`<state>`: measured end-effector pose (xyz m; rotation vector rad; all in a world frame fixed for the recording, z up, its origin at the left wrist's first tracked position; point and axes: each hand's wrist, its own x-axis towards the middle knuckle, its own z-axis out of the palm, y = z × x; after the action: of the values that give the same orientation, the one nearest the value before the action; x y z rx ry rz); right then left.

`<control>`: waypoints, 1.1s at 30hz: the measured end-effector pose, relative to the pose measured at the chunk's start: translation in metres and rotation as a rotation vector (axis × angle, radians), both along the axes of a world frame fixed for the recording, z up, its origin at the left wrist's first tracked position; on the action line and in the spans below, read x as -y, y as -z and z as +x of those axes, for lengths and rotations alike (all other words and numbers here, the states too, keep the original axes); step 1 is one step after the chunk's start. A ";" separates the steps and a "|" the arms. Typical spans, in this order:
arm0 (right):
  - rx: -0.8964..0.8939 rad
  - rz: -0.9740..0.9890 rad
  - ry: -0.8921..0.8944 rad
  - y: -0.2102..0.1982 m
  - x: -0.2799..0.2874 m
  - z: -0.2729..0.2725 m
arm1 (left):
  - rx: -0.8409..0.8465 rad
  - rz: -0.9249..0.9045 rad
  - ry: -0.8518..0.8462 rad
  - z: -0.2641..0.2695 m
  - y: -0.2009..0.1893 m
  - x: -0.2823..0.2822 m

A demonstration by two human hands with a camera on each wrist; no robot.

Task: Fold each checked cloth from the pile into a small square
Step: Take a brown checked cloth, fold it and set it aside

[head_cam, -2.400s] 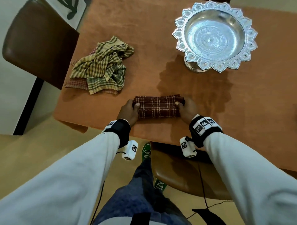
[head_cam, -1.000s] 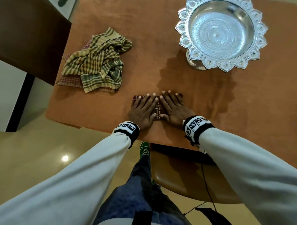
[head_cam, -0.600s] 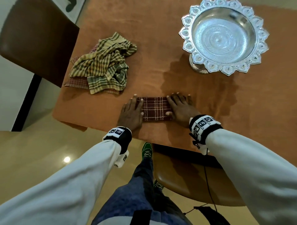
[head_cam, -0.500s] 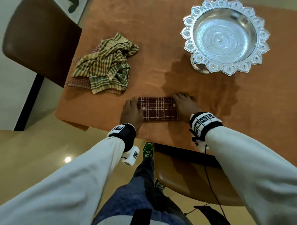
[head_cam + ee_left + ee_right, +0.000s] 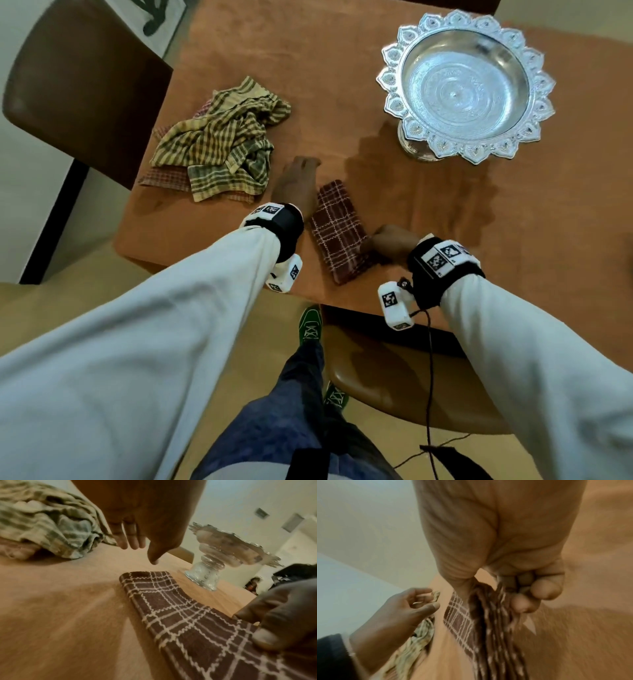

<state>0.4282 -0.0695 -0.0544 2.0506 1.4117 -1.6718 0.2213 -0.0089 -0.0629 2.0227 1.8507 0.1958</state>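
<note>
Cloth: folded brown checked cloth with white lines (image 5: 339, 233) lies on the orange counter (image 5: 445, 212), near its front edge.
Handling: likely soft, light, floppy; best held across stacked edges.
Right hand (image 5: 388, 240): pinches the cloth's near end.
Left hand (image 5: 296, 183): relaxed, empty, beside the cloth.
Pile: olive striped crumpled cloths (image 5: 219, 144), left.

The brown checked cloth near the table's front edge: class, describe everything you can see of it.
The brown checked cloth is soft woven fabric, dark brown with thin white grid lines. It is folded into a narrow oblong of several layers, lying at a slant on the orange-brown table. The right hand pinches its near end, thumb on top, lifting that end slightly; the far end rests flat. The left hand hovers beside it, apart. It is not yet a small square.
</note>
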 end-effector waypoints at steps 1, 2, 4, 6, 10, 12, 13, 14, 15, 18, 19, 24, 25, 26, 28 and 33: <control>-0.067 -0.060 0.053 0.000 0.010 -0.003 | -0.022 0.042 0.110 -0.002 0.002 0.007; -0.125 -0.113 0.080 -0.002 0.019 -0.007 | -0.033 0.065 0.219 -0.006 0.006 0.018; -0.216 -0.197 0.095 -0.001 0.034 -0.011 | -0.043 0.085 0.423 -0.019 0.021 0.050; -0.210 -0.180 0.024 0.004 0.039 -0.009 | -0.047 0.078 0.584 -0.031 0.042 0.083; 0.139 0.477 -0.317 0.017 0.033 0.006 | -0.104 -0.043 0.613 -0.037 0.061 0.125; 0.079 0.726 -0.504 0.019 0.032 0.008 | -0.094 -0.069 0.566 -0.035 0.065 0.132; 0.073 0.745 -0.666 0.019 0.030 0.007 | -0.079 -0.066 0.548 -0.034 0.064 0.133; 0.084 0.739 -0.819 0.020 0.029 0.005 | -0.066 -0.063 0.532 -0.033 0.065 0.134; 0.134 0.701 -0.955 0.021 0.027 0.004 | -0.051 -0.059 0.517 -0.033 0.065 0.134; 0.229 0.626 -1.108 0.032 0.023 0.005 | -0.018 -0.041 0.485 -0.033 0.066 0.131; 0.217 0.615 -1.089 0.032 0.022 0.005 | -0.010 -0.042 0.479 -0.032 0.067 0.130; 0.199 0.562 -1.021 0.036 0.020 0.006 | 0.018 0.000 0.442 -0.031 0.072 0.130; 0.189 0.566 -1.013 0.035 0.020 0.006 | 0.014 -0.001 0.445 -0.031 0.072 0.130; 0.174 0.572 -1.008 0.035 0.020 0.008 | 0.007 -0.006 0.455 -0.031 0.071 0.130; 0.157 0.591 -1.011 0.035 0.020 0.010 | 0.023 -0.016 0.459 -0.032 0.069 0.127; 0.119 0.620 -0.968 0.040 0.015 0.013 | 0.361 -0.088 0.219 -0.031 0.054 0.117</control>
<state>0.4409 -0.0848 -0.0943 1.1802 2.4964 -0.7423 0.1903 -0.1263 -0.1172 1.9590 1.3868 0.3824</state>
